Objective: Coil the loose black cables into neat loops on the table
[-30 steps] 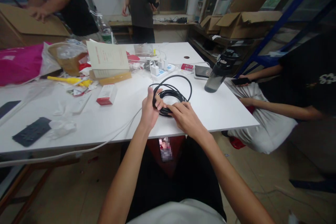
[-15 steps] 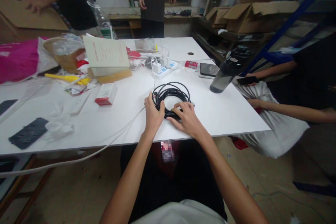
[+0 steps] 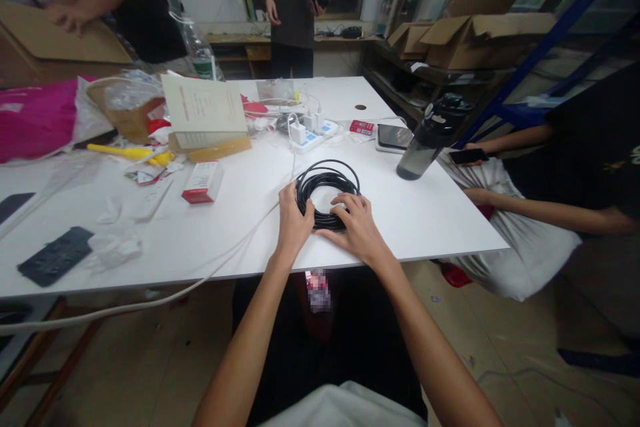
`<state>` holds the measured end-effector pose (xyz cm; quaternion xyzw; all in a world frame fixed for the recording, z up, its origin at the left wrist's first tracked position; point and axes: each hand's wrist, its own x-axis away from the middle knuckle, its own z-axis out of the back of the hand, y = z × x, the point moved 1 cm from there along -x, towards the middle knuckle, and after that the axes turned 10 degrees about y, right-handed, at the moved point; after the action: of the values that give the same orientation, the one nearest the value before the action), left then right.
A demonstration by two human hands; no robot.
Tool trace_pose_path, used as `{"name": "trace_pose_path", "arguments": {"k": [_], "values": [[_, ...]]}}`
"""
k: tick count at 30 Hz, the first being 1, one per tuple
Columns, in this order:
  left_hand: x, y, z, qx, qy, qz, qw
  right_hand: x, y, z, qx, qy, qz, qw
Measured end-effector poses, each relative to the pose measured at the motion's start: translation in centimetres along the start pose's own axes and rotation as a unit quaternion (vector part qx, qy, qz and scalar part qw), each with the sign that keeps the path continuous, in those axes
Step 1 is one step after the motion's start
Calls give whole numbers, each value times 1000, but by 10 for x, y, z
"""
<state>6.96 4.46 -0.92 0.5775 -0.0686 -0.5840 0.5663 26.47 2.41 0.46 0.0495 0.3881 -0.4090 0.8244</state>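
A coil of black cable (image 3: 330,180) rests on the white table (image 3: 250,233) near its front edge, its loops stacked into a ring with one or two looser loops at the back. Around the coil's left side closes my left hand (image 3: 295,217), thumb inside the ring and fingers outside. My right hand (image 3: 354,221) grips the front right of the coil, fingers bent over the loops into the ring and thumb along the front. The cable's ends are hard to make out behind the hands.
Beyond the coil lies a power strip (image 3: 313,137) with plugged-in chargers. A dark bottle (image 3: 425,140) stands to the right, a red-and-white box (image 3: 203,181) to the left. A white cable (image 3: 200,277) hangs over the front edge. A seated person (image 3: 565,173) is at the right.
Both hands stay on the coil. The right fingers have shifted slightly, and the loops at the coil's left and back sit a little closer together. The camera view has moved slightly.
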Motion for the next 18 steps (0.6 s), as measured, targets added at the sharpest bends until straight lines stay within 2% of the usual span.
{"name": "trace_pose_path", "arguments": {"k": [5, 7, 9, 11, 12, 15, 16, 18], "values": [[-2, 3, -1, -18, -4, 6, 1000, -5, -2, 0, 5, 6, 2, 1000], [-2, 13, 4, -36, 2, 7, 999, -10, -6, 6, 13, 37, 5, 999], [6, 25, 20, -45, 8, -8, 999, -6, -11, 19, 16, 93, 0, 996], [28, 33, 49, -35, -2, -43, 998, 16, -13, 36, 13, 156, -25, 987], [45, 32, 69, -28, -14, -56, 998, 35, -13, 44, 13, 185, -48, 982], [111, 7, 137, -14, -14, -69, 997, 120, -9, 64, 54, 295, -175, 938], [133, -7, 157, -26, 1, -37, 999, 149, -7, 66, 76, 298, -246, 919], [167, -34, 189, -76, 38, 68, 994, 198, -6, 63, 76, 223, -392, 890]]}}
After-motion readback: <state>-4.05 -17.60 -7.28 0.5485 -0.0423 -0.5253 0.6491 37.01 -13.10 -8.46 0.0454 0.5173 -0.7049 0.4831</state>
